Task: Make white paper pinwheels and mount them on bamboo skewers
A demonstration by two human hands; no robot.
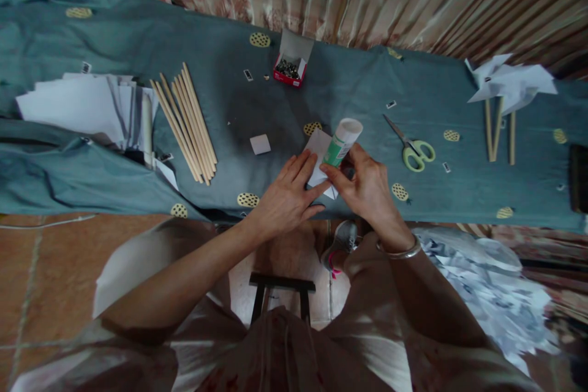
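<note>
Near the frame's centre, the right hand [362, 180] clasps a glue stick [343, 142], likely light, stiff and best gripped round its barrel; the left hand [289, 193], spread flat, steadies white paper [320, 146], probably flimsy, on the desk [362, 82].

Print Too Small to Read

I can't make out one word or number from where I stand. The white tube [348, 130], nearer the near edge of the tablecloth [220, 30] than the far one, has a green label [334, 152] with pale, blurred marks. Toward the far edge, the red box [288, 78] shows pale specks of print on its front. Small black-and-white patches [248, 75] dot the cloth, their marks unreadable.
</note>
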